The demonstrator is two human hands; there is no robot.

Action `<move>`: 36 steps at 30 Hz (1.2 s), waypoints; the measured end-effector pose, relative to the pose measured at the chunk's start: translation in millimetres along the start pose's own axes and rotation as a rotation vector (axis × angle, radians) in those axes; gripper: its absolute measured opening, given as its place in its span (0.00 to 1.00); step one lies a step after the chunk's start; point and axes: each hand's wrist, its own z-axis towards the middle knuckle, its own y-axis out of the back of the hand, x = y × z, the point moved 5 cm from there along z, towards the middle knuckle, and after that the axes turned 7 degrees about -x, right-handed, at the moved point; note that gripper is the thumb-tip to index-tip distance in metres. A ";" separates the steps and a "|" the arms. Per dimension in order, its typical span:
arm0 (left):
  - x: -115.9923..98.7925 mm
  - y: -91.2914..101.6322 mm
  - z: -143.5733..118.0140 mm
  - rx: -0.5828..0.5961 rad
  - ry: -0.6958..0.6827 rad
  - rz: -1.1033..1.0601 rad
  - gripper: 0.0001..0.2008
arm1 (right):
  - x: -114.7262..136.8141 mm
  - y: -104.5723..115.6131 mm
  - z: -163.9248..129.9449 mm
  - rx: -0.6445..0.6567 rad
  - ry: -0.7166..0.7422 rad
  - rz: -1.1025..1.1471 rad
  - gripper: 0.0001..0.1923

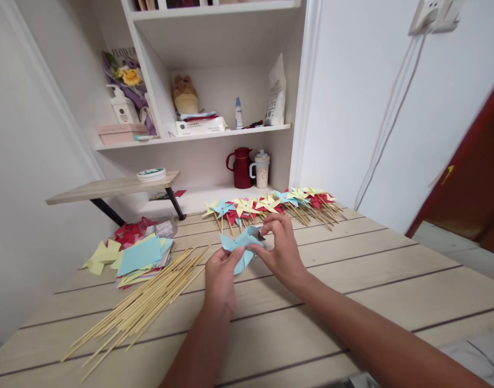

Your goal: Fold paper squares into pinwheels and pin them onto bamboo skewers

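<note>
Both hands, left hand [221, 272] and right hand [279, 249], pinch a folded light-blue paper pinwheel [241, 245] above the pale wooden desk's [392, 291] middle. Finished paper pinwheels on sticks [271, 206] line the far edge; bare bamboo skewers [145, 302] and cut coloured paper squares [137, 256] wait left, so plenty is left.

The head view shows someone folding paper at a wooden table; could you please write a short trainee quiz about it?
1. True or false: both hands hold the blue paper pinwheel.
2. Which lies nearest the left hand? A) wooden skewers B) red jug C) finished pinwheels
3. What colour is the top sheet of the paper stack?

Key:
1. True; the right hand pinches it from the other side.
2. A
3. Blue
</note>
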 end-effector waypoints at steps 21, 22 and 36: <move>-3.2 -1.3 -1.5 -0.005 -0.044 -0.009 0.18 | 10.0 -5.9 -4.4 0.151 0.038 0.130 0.04; -3.7 -0.8 -1.3 -0.013 -0.055 0.002 0.18 | 9.9 -5.9 -4.0 0.152 0.030 0.135 0.04; -8.8 3.9 1.4 -0.100 -0.130 0.042 0.16 | 4.7 -2.2 4.2 0.153 -0.173 0.279 0.05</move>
